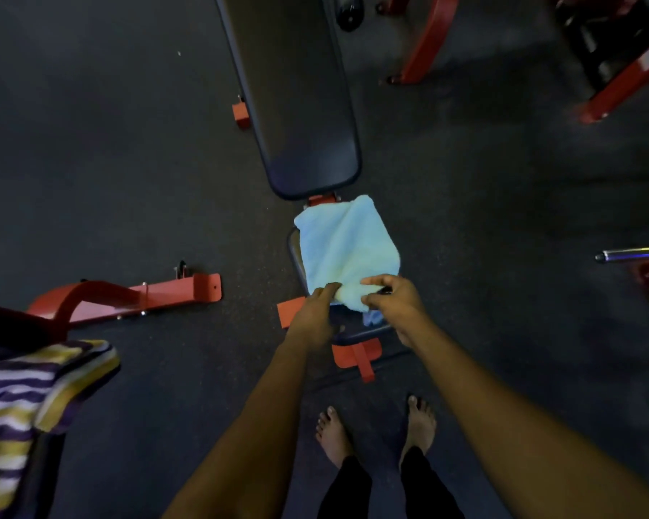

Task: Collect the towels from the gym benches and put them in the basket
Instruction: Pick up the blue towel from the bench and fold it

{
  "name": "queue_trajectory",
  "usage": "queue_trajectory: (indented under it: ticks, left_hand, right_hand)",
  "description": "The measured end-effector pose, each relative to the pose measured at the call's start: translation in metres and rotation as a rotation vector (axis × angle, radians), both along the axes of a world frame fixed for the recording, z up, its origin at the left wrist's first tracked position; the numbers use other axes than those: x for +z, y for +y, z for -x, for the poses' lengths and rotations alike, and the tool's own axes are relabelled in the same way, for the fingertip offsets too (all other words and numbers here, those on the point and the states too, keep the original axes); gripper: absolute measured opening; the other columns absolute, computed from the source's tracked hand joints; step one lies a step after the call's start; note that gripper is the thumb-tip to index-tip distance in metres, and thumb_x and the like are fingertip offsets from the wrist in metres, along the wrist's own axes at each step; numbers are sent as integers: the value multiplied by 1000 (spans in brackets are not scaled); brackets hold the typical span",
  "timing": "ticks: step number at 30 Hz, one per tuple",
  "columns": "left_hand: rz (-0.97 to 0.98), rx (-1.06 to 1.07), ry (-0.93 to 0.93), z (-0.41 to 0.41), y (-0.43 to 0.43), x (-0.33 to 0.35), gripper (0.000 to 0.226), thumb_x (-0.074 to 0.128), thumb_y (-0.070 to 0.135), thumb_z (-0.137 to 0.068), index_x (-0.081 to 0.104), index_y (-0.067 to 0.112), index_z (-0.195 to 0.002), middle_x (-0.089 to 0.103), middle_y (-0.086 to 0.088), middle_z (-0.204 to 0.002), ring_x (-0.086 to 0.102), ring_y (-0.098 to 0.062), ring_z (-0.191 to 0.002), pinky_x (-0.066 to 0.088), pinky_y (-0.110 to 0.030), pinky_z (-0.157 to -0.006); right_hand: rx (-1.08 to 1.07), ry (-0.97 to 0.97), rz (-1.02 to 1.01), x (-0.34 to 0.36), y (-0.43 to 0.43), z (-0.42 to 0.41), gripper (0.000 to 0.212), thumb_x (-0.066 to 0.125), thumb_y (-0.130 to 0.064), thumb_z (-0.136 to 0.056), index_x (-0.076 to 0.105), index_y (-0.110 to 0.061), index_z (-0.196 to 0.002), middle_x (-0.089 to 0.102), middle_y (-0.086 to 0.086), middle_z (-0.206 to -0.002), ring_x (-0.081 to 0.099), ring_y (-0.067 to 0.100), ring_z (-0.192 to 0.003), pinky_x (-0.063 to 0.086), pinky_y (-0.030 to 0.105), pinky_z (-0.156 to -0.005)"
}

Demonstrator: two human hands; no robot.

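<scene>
A light blue towel (347, 249) lies spread over the seat pad of a black gym bench (296, 99) with a red frame, straight ahead of me. My left hand (317, 312) pinches the towel's near edge on the left. My right hand (394, 299) pinches the same edge on the right, thumb and fingers curled round the cloth. A striped purple, white and yellow towel (27, 402) drapes over another bench at the lower left. No basket is in view.
A red frame bar (135, 294) of the left bench juts across the dark rubber floor. Red machine legs (428, 39) stand at the top right, and a chrome bar end (630, 254) pokes in from the right edge. My bare feet (375, 432) stand just behind the bench.
</scene>
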State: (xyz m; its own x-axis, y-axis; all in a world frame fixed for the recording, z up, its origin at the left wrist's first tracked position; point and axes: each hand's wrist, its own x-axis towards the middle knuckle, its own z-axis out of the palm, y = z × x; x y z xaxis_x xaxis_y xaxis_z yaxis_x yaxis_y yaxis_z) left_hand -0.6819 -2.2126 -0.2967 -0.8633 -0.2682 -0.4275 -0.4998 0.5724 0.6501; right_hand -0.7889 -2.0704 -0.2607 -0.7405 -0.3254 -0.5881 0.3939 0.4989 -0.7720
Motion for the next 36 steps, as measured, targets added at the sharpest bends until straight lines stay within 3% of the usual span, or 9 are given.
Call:
queue_trajectory:
  ticks: [4,9,13,17,20,23,26,29,36]
  left_hand:
    - [289,28,54,25,-8,73,36,62,21,-86,49,20,-120,56,-8,-120,47,-34,-110,43,-48,-87]
    - [218,69,242,59,-22,179,29,47,19,-82,50,6,-108,65,-23,-94,60,-44,-89,41,-41,-69]
    - [150,62,434,83,-25,276,10,46,5,-88,45,8,-98,60,-13,-77,57,-27,-71,34,-30,-61]
    - [183,-11,560,99,-21,358,9,45,6,-94,41,14,-94,60,-14,-79,55,-22,-70,39,-30,-63]
    - [221,-26,636,108,-18,412,17,47,13,-96,50,6,-111,62,-12,-86,61,-29,-81,39,-26,-70]
    - [309,-67,697,103,-20,455,14,58,24,-95,52,14,-103,56,2,-75,57,-15,-68,35,-22,-65]
    - [361,-89,656,87,-29,484,31,79,33,-79,52,23,-92,55,14,-74,49,2,-65,34,-14,-57]
    - [531,-44,482,72,-42,490,37,81,39,-74,61,10,-86,62,-2,-81,56,-18,-75,37,-29,-59]
    - [538,214,599,50,-59,452,40,49,28,-61,61,7,-94,67,-11,-81,61,-35,-77,51,-41,-67]
  right_hand:
    - [49,74,67,100,-6,38,22,61,8,-80,74,-11,-84,65,7,-69,54,8,-51,49,20,-52]
    - [62,210,97,217,7,76,20,56,4,-79,73,-6,-83,62,7,-61,54,11,-52,44,22,-46]
    - [67,306,157,294,22,93,25,52,6,-77,73,-1,-91,61,10,-64,53,14,-55,41,18,-43]
    - [342,417,129,355,32,99,50,69,-12,-68,62,-18,-117,60,8,-104,55,11,-80,44,26,-63]
    - [547,677,-153,385,31,94,68,86,-37,-67,53,-30,-126,38,-1,-116,40,11,-102,34,26,-90]
    - [214,1045,-68,399,15,89,43,75,-50,-69,72,-20,-100,46,6,-113,42,19,-101,34,27,-84]
    - [64,1250,163,416,0,99,29,58,-39,-68,70,-13,-69,64,12,-75,61,31,-73,46,37,-65]
    - [43,1279,207,452,-6,88,2,61,-24,-73,59,-24,-71,65,2,-65,63,25,-68,44,36,-63]
    - [-91,1383,441,492,-15,90,14,63,-6,-75,66,-20,-75,67,-6,-69,62,12,-66,47,26,-64]
